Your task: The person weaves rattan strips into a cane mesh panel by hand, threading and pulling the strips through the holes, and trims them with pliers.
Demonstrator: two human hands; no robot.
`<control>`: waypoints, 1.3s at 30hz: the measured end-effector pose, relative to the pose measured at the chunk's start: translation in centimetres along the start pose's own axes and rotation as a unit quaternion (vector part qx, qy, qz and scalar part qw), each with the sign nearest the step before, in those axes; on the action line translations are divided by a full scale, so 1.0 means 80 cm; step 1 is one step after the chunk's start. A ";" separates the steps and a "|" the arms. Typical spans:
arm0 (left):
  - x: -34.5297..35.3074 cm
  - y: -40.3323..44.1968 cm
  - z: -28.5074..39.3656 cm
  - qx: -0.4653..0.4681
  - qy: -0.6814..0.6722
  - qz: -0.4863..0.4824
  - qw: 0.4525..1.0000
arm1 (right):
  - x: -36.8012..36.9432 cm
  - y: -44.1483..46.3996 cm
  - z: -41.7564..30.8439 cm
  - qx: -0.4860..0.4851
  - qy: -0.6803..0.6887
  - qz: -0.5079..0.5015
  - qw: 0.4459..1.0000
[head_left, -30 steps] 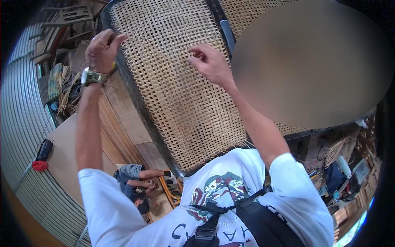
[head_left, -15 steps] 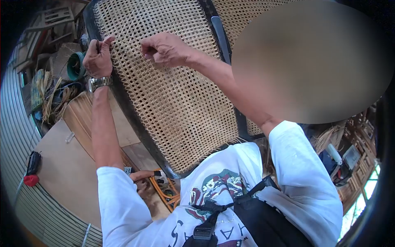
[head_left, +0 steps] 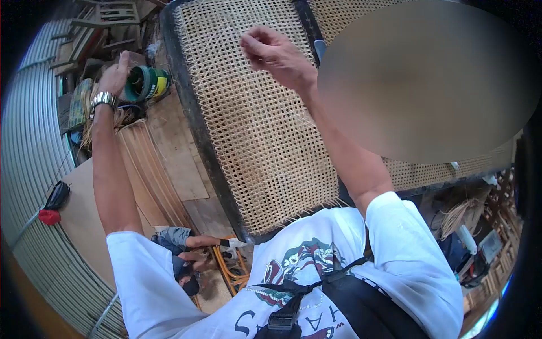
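Observation:
A panel of woven cane webbing (head_left: 259,135) fills a dark frame (head_left: 200,133) in front of me. Over its upper part hovers my right hand (head_left: 278,59), its fingers curled and pinched together; anything thin between them is too fine to tell. My left hand (head_left: 114,76), with a metal watch (head_left: 104,99) at the wrist, is off the frame's left side, beside a green bucket (head_left: 148,83). One finger points up, while the others look folded and are partly hidden. What it holds, if anything, does not show.
Another cane panel (head_left: 418,176) adjoins on the right, partly behind a blurred patch. Below left, another person (head_left: 180,246) sits near an orange rattan piece (head_left: 231,268). Wooden boards (head_left: 152,169), a corrugated metal wall (head_left: 36,113) and loose cane strips (head_left: 460,212) surround the work.
My left hand has moved from the frame's edge out to the left. My right hand has shifted up and to the right, away from it. The view has shifted slightly.

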State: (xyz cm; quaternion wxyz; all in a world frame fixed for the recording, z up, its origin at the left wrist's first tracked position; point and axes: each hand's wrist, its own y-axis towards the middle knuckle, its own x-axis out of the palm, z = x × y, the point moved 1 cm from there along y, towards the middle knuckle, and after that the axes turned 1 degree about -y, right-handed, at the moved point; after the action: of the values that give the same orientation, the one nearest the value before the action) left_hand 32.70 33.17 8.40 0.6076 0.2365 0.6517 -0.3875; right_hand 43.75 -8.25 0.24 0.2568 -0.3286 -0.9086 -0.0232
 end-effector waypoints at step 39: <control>0.064 -0.176 0.355 0.196 0.284 -0.204 0.916 | -0.021 -0.064 0.055 0.107 -0.412 0.177 0.887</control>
State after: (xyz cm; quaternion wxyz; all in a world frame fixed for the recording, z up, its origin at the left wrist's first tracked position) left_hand 38.23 1.56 7.61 0.2457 0.3128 0.7417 -0.5400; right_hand 39.69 -12.32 -3.72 -0.1077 -0.4346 -0.8563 0.2575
